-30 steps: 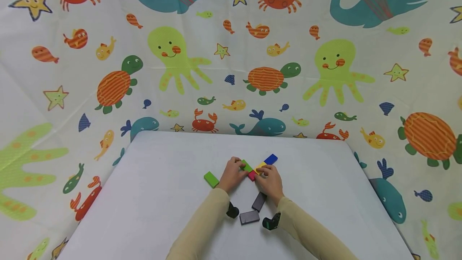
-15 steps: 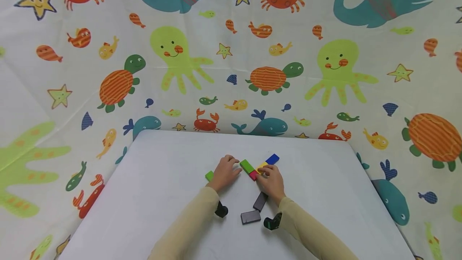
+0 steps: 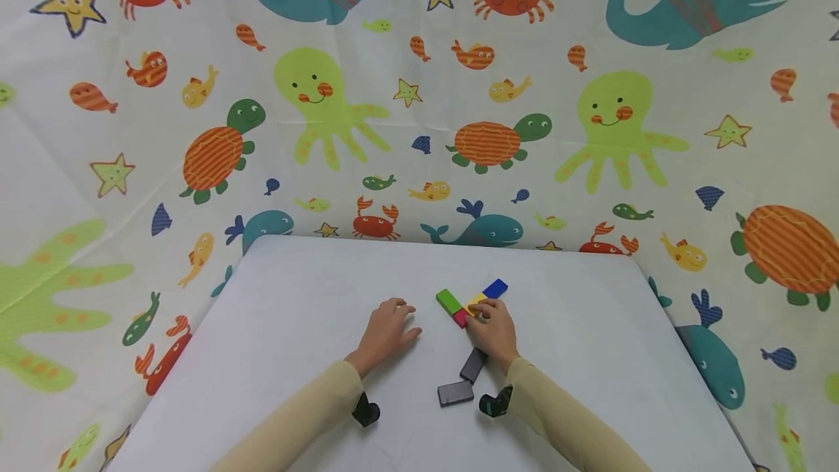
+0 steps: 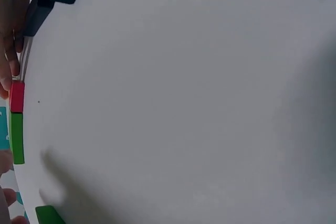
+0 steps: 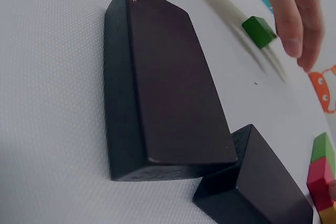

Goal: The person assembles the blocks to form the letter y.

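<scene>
My left hand (image 3: 387, 333) is over the left-middle of the table, fingers spread and loosely bent, holding nothing. A loose green block (image 5: 259, 32) lies beneath it, hidden by the hand in the head view. A bent row joins a green block (image 3: 448, 301), a red block (image 3: 461, 317), a yellow block (image 3: 476, 302) and a blue block (image 3: 495, 288). My right hand (image 3: 494, 330) pinches the yellow block beside its corner with the red one, covering part of it. Two dark blocks, one (image 3: 473, 365) by the right wrist and one (image 3: 455, 393) nearer me, meet at their ends.
The blocks lie on a white table (image 3: 301, 290). Behind it hangs a white cloth (image 3: 419, 188) printed with sea animals. A black wrist camera (image 3: 365, 411) is on the left sleeve and another (image 3: 495, 402) on the right, close to the nearer dark block.
My left hand has let go of the green block in the row and moved left and toward me, over the loose green block. The right hand has stayed in place.
</scene>
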A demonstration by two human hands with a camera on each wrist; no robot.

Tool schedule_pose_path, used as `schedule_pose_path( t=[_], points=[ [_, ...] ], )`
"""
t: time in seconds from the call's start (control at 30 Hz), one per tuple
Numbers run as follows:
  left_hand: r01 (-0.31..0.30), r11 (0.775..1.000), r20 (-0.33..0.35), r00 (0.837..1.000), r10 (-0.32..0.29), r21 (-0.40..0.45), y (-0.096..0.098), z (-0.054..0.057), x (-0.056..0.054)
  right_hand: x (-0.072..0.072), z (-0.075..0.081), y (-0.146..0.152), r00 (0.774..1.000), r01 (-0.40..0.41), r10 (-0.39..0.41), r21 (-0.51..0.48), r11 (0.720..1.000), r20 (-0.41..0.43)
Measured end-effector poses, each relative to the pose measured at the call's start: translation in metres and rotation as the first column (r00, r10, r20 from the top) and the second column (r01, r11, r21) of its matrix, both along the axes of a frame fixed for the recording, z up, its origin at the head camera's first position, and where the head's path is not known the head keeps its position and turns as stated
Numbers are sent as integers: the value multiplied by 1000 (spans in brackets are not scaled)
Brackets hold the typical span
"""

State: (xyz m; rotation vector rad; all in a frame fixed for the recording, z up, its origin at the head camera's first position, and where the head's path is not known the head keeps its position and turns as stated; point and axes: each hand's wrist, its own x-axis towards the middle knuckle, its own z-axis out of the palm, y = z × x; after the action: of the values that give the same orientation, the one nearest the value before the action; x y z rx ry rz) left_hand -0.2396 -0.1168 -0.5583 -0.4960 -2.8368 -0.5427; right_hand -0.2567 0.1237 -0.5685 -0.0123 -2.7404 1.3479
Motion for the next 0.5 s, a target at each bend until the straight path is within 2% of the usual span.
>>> schedule_pose_path(
  t=[0.13, 0.33, 0.5],
  points=[
    [-17, 999, -66, 998, 18, 29, -11, -6, 9, 0, 1, -1, 1000, 5, -5, 9, 1000, 5],
    [-55, 997, -52, 997, 57, 50, -28, -16, 19, 0, 2, -2, 1000, -2, 2, 20, 1000, -4],
    [-53, 995, -98, 993, 61, 82, -37, -23, 22, 1, 1, -1, 1000, 5, -5, 25, 1000, -8]
  ],
)
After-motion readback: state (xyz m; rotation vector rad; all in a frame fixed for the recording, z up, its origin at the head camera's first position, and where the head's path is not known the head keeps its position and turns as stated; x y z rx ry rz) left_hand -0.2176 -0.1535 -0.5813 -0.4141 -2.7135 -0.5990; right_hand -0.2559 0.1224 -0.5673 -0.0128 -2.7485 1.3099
